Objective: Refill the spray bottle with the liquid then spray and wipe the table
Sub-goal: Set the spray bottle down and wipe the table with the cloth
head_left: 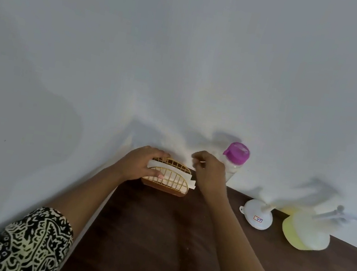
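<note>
Left grip [143, 165] clasps napkin holder [165, 184], steadying it; right grip [209, 172] pinches napkin [192, 183], likely for wiping desk [154, 238]. Spray bottle [306, 229] at 3 o'clock.

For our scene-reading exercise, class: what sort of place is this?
Probably a home, perhaps a dining corner: a dark wooden table stands against a plain white wall, bearing a wire napkin holder and a purple-capped bottle.

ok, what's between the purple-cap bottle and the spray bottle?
Head view: only the white funnel, on the table, nearer the spray bottle than the purple-cap bottle.
</note>
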A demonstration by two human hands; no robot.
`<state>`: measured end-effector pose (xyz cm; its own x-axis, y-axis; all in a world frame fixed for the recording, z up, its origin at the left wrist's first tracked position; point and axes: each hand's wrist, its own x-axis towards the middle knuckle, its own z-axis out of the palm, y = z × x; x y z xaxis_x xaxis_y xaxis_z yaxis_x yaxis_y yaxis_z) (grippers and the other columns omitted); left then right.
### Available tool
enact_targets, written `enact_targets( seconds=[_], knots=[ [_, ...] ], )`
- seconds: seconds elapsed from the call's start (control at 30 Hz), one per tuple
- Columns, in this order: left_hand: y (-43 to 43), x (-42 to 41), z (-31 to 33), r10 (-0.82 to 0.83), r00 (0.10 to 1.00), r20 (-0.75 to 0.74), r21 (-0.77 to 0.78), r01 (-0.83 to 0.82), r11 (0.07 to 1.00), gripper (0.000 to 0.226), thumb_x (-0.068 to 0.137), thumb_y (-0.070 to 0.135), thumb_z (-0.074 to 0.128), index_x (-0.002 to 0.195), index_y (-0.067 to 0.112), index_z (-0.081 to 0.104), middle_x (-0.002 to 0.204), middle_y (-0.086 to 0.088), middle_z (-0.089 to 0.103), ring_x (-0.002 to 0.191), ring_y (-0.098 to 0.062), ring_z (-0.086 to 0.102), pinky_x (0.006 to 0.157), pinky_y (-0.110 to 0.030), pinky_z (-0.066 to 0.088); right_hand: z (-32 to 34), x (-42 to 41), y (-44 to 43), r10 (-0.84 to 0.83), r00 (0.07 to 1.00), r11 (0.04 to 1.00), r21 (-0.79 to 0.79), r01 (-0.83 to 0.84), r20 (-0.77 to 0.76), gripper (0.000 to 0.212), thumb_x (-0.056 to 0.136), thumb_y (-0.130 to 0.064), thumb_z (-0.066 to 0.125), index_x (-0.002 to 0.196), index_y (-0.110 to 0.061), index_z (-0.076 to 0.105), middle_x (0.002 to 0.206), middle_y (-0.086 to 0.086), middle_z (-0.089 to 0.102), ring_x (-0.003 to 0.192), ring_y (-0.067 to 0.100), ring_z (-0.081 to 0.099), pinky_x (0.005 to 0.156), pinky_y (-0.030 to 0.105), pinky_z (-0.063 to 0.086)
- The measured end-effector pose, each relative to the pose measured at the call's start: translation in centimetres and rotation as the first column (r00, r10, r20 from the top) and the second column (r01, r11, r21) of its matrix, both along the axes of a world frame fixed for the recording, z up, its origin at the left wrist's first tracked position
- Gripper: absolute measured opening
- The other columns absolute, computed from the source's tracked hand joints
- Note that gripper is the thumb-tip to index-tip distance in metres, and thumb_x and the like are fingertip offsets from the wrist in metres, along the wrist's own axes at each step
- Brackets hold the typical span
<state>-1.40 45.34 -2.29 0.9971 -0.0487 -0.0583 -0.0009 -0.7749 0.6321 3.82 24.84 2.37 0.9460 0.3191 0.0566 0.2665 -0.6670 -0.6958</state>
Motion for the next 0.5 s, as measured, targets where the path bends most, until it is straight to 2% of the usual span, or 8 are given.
enact_targets(
  seconds=[0.07,0.13,0.17,0.33,0.5],
  knots=[
    [0.2,0.2,0.5,-0.01,1.0,-0.019,0.011,0.01,1.0,0.062,0.081,0.036,0.073,0.137,0.023,0.05,0.14,0.0,0.052,0.127,-0.02,0.046,0.104,-0.033,0.035,-0.5,0.5,-1.5,-0.044,0.999,0.987,-0.157,0.039,-0.027,0.021,0.093,-0.006,0.051,0.109,-0.01,0.064,0.104,0.003,0.068,0.088,0.021,0.066,0.081,0.032,0.052],
    [0.4,0.3,0.8,-0.033,0.999,-0.034,0.018,0.033,0.999,0.062,0.081,0.034,0.073,0.137,0.021,0.05,0.139,-0.001,0.052,0.126,-0.02,0.046,0.102,-0.031,0.035,-1.3,0.2,-1.7,0.05,0.994,0.911,-0.403,-0.083,-0.093,0.025,0.09,-0.003,0.053,0.113,-0.009,0.061,0.107,0.008,0.067,0.095,0.023,0.064,0.084,0.034,0.051],
    [0.4,0.4,1.0,-0.044,0.998,-0.043,0.024,0.045,0.999,0.062,0.081,0.034,0.073,0.137,0.02,0.05,0.138,-0.001,0.053,0.126,-0.02,0.047,0.101,-0.031,0.035,-1.7,-0.1,-1.6,0.078,0.989,0.873,-0.47,-0.127,-0.122,0.028,0.089,-0.002,0.054,0.115,-0.009,0.06,0.108,0.008,0.066,0.097,0.024,0.063,0.084,0.033,0.051],
    [0.3,0.4,1.2,-0.044,0.997,-0.069,0.035,0.047,0.998,0.061,0.082,0.034,0.073,0.137,0.022,0.05,0.137,-0.002,0.054,0.124,-0.021,0.048,0.101,-0.033,0.037,-2.8,-0.4,-1.0,0.051,0.986,0.856,-0.501,-0.123,-0.156,0.028,0.089,-0.005,0.056,0.115,-0.012,0.062,0.107,0.007,0.067,0.094,0.022,0.065,0.085,0.036,0.054],
    [0.3,0.4,1.0,-0.029,0.997,-0.07,0.034,0.031,0.999,0.062,0.081,0.035,0.073,0.137,0.023,0.05,0.134,-0.003,0.056,0.121,-0.021,0.05,0.1,-0.036,0.041,-3.0,-1.5,-1.2,0.225,0.97,0.805,-0.543,-0.24,-0.094,0.031,0.086,-0.019,0.063,0.116,-0.023,0.054,0.121,0.001,0.053,0.101,0.021,0.059,0.083,0.036,0.054]
  ],
)
